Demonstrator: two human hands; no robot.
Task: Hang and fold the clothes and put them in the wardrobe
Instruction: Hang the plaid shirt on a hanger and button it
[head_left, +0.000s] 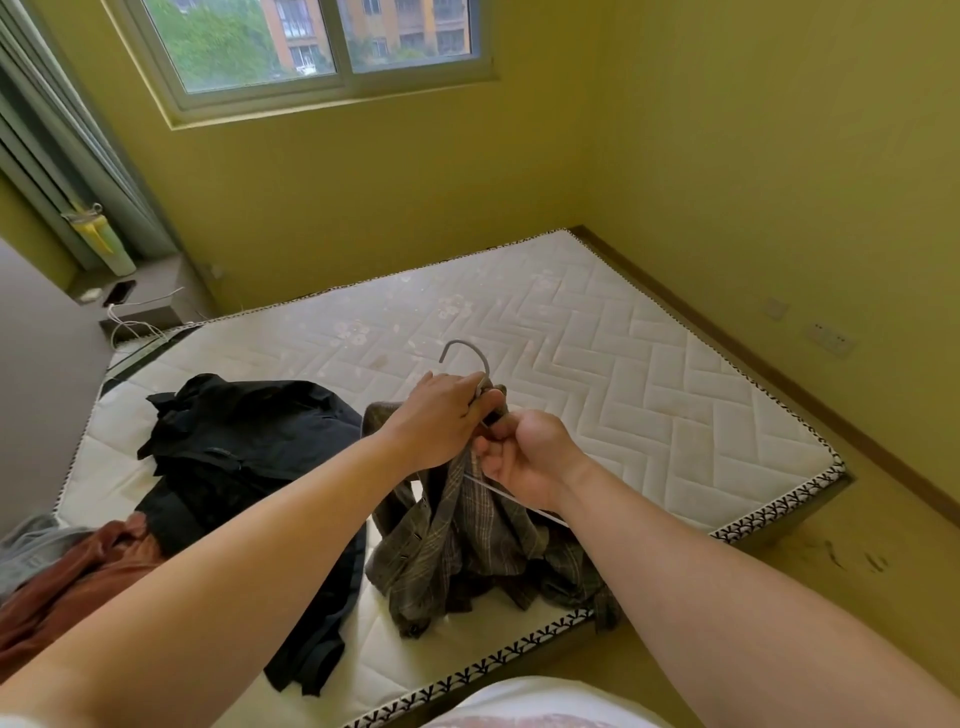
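— Above mattress (597, 353), near its front corner: left hand (441, 421) curled round hanger (467, 351) neck, hook poking up past the knuckles.
— Right hand (524, 457)?
— Just beside the left, pinching shirt (467, 545) fabric at the collar. Shirt draped down, hem bunched on mattress.
— Elsewhere on mattress?
— Black garment (244, 441) heaped left of shirt, touching it; rust garment (78, 582) further left.
— Containers?
— Bottle (106, 239) upright on nightstand (156, 291), lid on; contents impossible to tell. Phone (119, 292) beside it.
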